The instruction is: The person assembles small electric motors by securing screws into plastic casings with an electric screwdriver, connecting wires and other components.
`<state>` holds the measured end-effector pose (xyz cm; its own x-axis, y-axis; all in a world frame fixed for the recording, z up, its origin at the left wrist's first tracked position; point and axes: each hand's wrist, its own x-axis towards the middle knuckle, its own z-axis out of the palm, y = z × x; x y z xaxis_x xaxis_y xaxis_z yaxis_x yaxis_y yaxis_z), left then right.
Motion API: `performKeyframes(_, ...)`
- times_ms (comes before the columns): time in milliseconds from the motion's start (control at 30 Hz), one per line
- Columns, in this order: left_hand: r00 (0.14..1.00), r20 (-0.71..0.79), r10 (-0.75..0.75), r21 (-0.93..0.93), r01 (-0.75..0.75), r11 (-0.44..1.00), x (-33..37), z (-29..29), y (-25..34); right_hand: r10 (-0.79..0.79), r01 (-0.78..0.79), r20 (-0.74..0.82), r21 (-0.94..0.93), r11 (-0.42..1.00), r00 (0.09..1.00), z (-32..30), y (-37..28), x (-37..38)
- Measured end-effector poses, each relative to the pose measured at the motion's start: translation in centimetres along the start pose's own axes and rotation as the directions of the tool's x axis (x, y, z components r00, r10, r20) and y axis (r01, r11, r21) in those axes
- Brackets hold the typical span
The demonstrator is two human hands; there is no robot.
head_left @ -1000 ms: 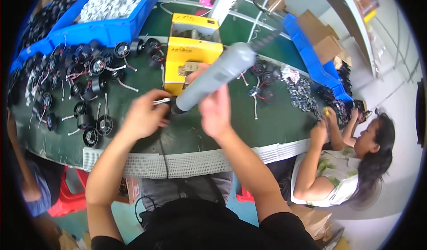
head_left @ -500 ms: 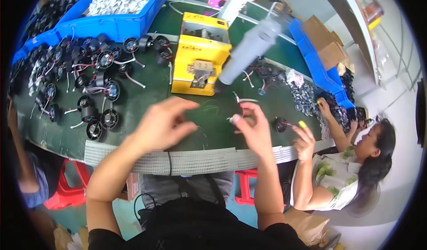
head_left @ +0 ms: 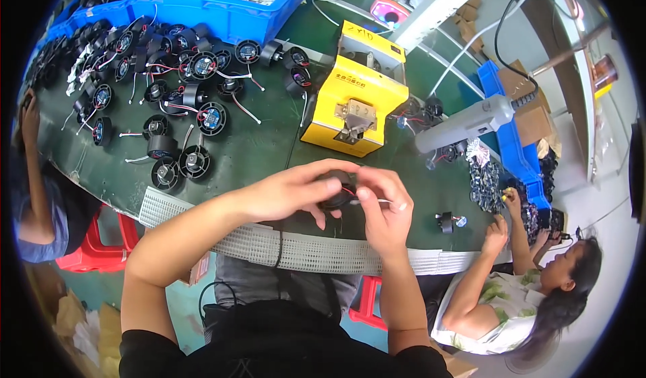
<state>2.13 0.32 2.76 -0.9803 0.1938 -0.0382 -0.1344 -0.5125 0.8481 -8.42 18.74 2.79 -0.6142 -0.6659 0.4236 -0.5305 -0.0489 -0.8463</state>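
Observation:
Just in front of the yellow machine, my two hands meet over the table. My left hand (head_left: 293, 193) is closed round a small round black motor unit (head_left: 338, 191), partly hidden by its fingers. My right hand (head_left: 388, 210) is closed at the motor's other side, with thumb and fingers pinching its thin red and white wires (head_left: 370, 201). The wire ends are too small to make out. Behind my hands stands the yellow bench machine (head_left: 355, 85) with a metal fixture on its front. A grey cylindrical power tool (head_left: 468, 123) hangs by a cable to its right.
Many black motor units (head_left: 192, 98) with wires lie across the left. Behind them is a blue bin (head_left: 276, 18) of white parts. A lone motor (head_left: 445, 222) sits at right, near a co-worker (head_left: 491, 290) and piled small parts (head_left: 490, 183). Perforated grey strip (head_left: 316, 249) lines the front edge.
My hands have come together; the left, open before, now grips a black motor. The view has shifted, so the yellow machine appears farther right. The co-worker's hand has left the motor at right.

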Motion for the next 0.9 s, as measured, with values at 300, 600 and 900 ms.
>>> performKeyframes(300,0.997,-0.078,0.0,-0.182,-0.014,0.983,0.3,-1.3,-0.2,0.228,-0.201,-0.07,0.272,0.941,0.971,1.2,1.7,-1.5)
performKeyframes(600,0.932,-0.306,-0.195,-0.119,0.166,0.979,0.5,-1.3,-0.3,0.389,-0.413,0.151,0.453,0.79,0.909,2.3,0.4,0.2)
performKeyframes(900,0.911,-0.412,0.027,0.206,0.065,0.976,1.0,-0.7,-1.6,0.359,-0.362,0.181,-0.017,0.932,0.916,2.5,0.5,0.9)
